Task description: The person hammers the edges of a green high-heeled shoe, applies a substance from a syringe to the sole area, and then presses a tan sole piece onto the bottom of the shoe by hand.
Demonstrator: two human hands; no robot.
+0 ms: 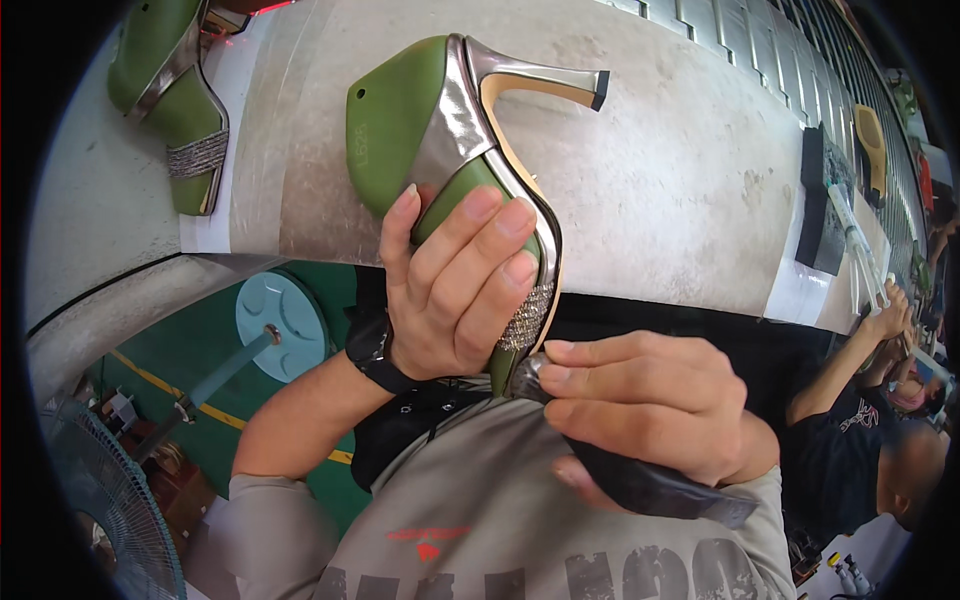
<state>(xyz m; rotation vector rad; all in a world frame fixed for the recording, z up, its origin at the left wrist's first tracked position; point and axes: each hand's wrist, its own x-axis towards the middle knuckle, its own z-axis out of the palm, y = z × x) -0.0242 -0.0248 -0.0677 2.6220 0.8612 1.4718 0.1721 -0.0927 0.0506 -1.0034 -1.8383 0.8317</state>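
My left hand (455, 290) is wrapped round a high-heeled sandal (465, 135) fitted on a green shoe last (395, 130). The sandal lies tilted on its side, its metallic heel up and away from me, its toe pointing down toward my body. A glittery strap (525, 318) crosses near the toe, just below my left fingertips. In my right hand (650, 400) is a dark tool (660, 485) with a long flat handle and a rounded greyish head. That head meets the sole edge at the toe; my fingers partly cover it.
Another sandal on a green last (185, 110) lies at the far left of the pale bench (680, 200). A black block (820, 210) stands at the bench's right, by a slatted conveyor (840, 70). A fan (100, 490) is lower left; a co-worker (850, 440) is at right.
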